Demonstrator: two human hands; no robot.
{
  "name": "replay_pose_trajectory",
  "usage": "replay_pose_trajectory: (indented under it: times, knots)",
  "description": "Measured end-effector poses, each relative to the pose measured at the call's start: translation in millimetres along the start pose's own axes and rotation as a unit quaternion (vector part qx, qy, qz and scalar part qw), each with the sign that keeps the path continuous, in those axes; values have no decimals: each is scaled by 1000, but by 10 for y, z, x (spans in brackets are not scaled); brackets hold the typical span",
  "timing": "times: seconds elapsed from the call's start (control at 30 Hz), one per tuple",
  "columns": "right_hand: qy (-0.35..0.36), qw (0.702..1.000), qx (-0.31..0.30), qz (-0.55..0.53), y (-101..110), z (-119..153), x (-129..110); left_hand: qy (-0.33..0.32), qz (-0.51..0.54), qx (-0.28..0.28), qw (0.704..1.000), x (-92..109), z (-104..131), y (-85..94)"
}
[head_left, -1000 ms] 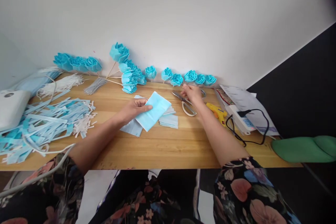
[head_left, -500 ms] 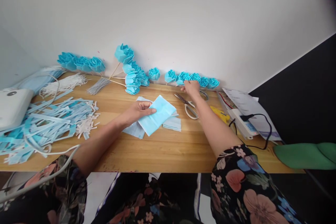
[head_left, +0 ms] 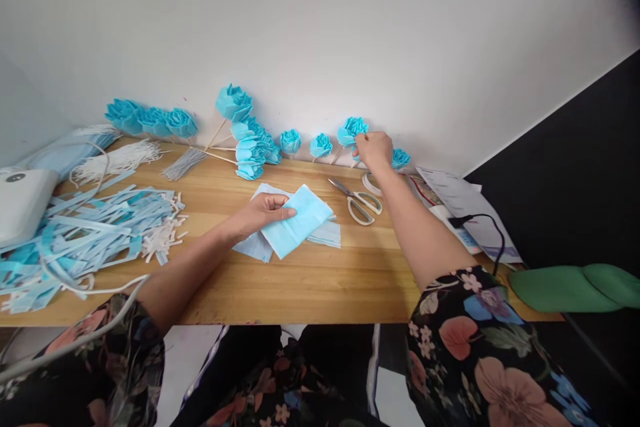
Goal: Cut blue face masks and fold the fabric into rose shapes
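My left hand (head_left: 267, 215) pinches a folded light blue sheet (head_left: 300, 219) between thumb and fingers, above other pale blue sheets (head_left: 254, 247) on the wooden table. At the wall my right hand (head_left: 374, 149) is closed beside a blue flower (head_left: 351, 131) on a stick; what its fingers hold, if anything, is hidden. More blue flowers stand to either side, one at the right (head_left: 400, 158) and one at the left (head_left: 321, 145). Scissors (head_left: 359, 201) with white handles lie below my right hand, next to a white roll (head_left: 371, 183).
Blue and white strips (head_left: 100, 223) are heaped at the left near a white device (head_left: 25, 203). Stemmed blue flowers (head_left: 250, 150) lean at the back. Papers (head_left: 465, 203), a power strip (head_left: 463, 230) and a green object (head_left: 570, 288) are at the right.
My right hand has moved slightly up and right along the flowers. One blue flower now stands higher, to the left of my fingers. My left hand still holds the sheet.
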State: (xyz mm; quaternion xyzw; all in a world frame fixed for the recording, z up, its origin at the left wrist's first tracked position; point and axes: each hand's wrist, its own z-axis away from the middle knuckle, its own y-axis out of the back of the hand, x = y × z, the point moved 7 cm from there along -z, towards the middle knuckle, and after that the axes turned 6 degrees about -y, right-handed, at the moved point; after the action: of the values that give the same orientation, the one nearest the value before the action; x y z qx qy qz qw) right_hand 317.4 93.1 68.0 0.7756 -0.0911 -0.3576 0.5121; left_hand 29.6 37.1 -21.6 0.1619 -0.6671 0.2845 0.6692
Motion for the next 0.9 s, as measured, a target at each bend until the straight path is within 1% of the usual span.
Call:
replay_pose_trajectory:
  times: [0.13, 0.27, 0.4, 0.53, 0.63, 0.73, 0.9]
  knots:
    - [18, 999, -28, 31, -107, 94, 24, 3, 3, -1, 1000, -21, -3, -2]
    - [15, 999, -28, -1, -189, 142, 151, 4, -4, 1, 1000, -44, -7, 12]
    - [39, 997, -36, -51, -211, 178, 235, 5, -7, -6, 1000, -47, -12, 4]
    - [16, 995, -67, -72, -292, 240, 399, 3, -2, -6, 1000, -39, -14, -4]
    - [6, 996, -86, -29, -399, 289, 511, 2, 1, -8, 1000, -37, -12, -15]
    - [35, 994, -101, 21, -511, 325, 514, 6, 1, -12, 1000, -44, -9, -25]
    - [68, 991, -105, 53, -640, 313, 380, 9, -5, -17, 1000, -52, -10, -34]
